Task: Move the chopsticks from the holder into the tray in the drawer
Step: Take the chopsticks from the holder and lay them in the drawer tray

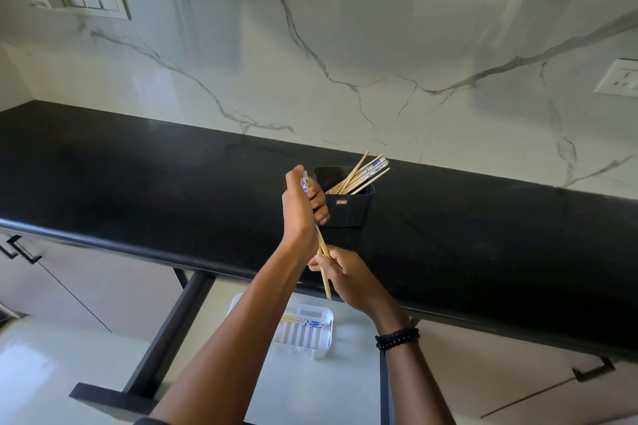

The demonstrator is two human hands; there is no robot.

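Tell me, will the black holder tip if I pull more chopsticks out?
Possibly tippy: the holder is small, and the chopsticks all lean to one side, past its rim. It looks like light plastic, so it may slide on the glossy counter. Steadying it would probably help.

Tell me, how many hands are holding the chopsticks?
2. The left hand grips the chopsticks near their blue patterned tops, in front of the black holder. The right hand pinches them lower down, above the open drawer.
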